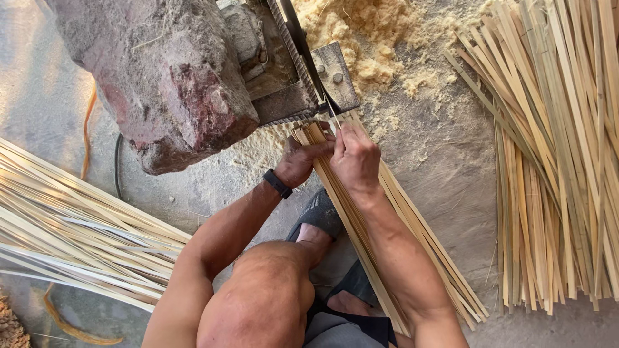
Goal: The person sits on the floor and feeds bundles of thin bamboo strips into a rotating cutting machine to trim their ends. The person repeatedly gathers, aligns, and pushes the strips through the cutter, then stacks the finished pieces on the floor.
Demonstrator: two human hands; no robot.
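Two hands held one bundle of bamboo strips against a cutting machine.

The left hand (298,161), with a dark wristband (277,183), was closed around the bundle of bamboo strips (387,219) near its upper end, and the right hand (356,158) pressed curled fingers on top of the same end, just beside the thin blade (302,45) of the metal machine (309,90). The bundle ran from the blade down across the person's legs; its strips were too many and too close to count, and its lower end was partly hidden behind the right forearm. There were two loose piles of strips: one at the left (77,225) and one at the right (561,161), both cut off by the picture's edges. One large reddish rock (161,77) hid part of the machine. Sawdust (367,38) lay heaped behind it. Two dark sandals (322,212) showed on the concrete floor (445,167).
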